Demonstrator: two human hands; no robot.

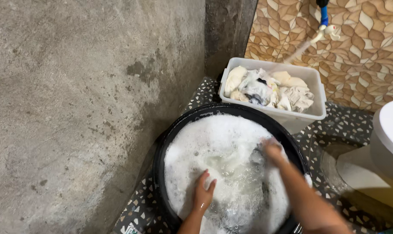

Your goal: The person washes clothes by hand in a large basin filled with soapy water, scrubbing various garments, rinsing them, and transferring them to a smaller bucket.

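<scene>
I see both hands in the black basin (162, 147) of suds: left hand (203, 193) spread flat, unclenched, right hand (272, 149) blurred, grip unclear. Behind the basin, the white tub (317, 93) holds a heap of pale laundry (270, 89), so much looks unwashed.

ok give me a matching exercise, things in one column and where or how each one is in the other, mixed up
Things:
1. black basin
2. white tub
3. left hand
4. blue tap

Places or states:
A. on the patterned tile wall, water streaming from it
B. full of white suds
C. holds a heap of pale cloths
D. fingers spread, pressing into the foam

Pairs: 1-B, 2-C, 3-D, 4-A
</scene>
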